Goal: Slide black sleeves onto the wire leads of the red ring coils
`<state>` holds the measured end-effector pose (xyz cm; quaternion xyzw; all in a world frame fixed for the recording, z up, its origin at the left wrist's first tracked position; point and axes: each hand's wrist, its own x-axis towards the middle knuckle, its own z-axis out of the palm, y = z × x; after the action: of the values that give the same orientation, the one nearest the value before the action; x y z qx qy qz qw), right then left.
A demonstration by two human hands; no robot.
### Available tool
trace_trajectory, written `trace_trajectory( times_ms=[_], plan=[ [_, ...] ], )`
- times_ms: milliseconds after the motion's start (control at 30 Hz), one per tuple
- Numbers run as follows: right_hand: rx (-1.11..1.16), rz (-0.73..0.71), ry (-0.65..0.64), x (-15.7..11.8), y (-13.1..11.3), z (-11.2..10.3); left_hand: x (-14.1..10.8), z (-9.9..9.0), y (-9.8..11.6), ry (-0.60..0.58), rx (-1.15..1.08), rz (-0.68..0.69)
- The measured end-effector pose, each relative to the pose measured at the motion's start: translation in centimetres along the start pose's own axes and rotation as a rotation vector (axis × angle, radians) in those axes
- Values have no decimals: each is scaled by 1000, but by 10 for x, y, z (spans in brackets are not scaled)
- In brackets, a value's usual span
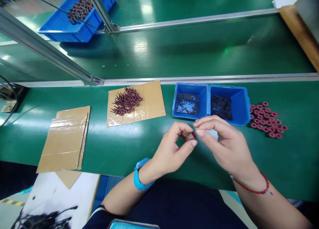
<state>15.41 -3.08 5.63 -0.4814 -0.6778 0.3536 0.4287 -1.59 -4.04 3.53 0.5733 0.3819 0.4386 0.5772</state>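
Between the thumb and fingers of my left hand [169, 149] is a small red wire-wound ring coil [191, 136]. Close beside it on the right, my right hand [226, 144] has its thumb and index finger pinched together; whatever is between those fingertips is too small to make out. Just beyond my hands stand two blue bins, a left bin [190, 115] and a right bin [240, 104], both holding short black tubes [220, 106]. Several loose red ring coils [267, 119] lie to the right of the bins.
Left of the bins, a cardboard sheet [153, 103] bears a pile of coils with black-sleeved leads [127, 101]. Stacked cardboard [64, 139] lies farther left on the green table [104, 149]. A metal frame post [50, 46] and a large blue tray [67, 35] stand behind.
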Motion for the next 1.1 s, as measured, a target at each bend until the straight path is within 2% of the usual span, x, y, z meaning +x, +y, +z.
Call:
trace_trajectory(
  times_ms=[133, 267, 367, 533, 667, 767, 833, 933, 967, 1033, 1100],
  plan=[
    [3, -15, 29, -2, -1, 0, 0, -1, 1, -24, -101, -55],
    [62, 90, 51, -7, 3, -5, 2, -2, 3, -10, -173, -113],
    [64, 104, 74, -12, 6, -8, 3, -2, 3, 19, -219, -142],
    [0, 1, -3, -13, 5, -3, 4, -1, 1, 31, -223, -148],
    [-225, -136, 24, -8, 0, -4, 4, 0, -1, 37, -197, -152],
    [-335, -214, -3, -5, -3, -14, 3, -2, -3, 34, -173, -148],
    [-332, -197, 37, -5, -6, -23, 3, -4, -4, 40, -182, -156],
    [-258, -98, 203, -5, -5, -33, 4, -6, -5, 27, -286, -220],
    [-227, -67, 222, -5, -4, -33, 4, -7, -5, 14, -331, -244],
    [-154, -14, 148, -4, 0, -29, 4, -7, -4, -17, -408, -271],
    [-62, 36, 5, -3, 3, -20, 4, -8, -4, -42, -458, -276]
  ],
)
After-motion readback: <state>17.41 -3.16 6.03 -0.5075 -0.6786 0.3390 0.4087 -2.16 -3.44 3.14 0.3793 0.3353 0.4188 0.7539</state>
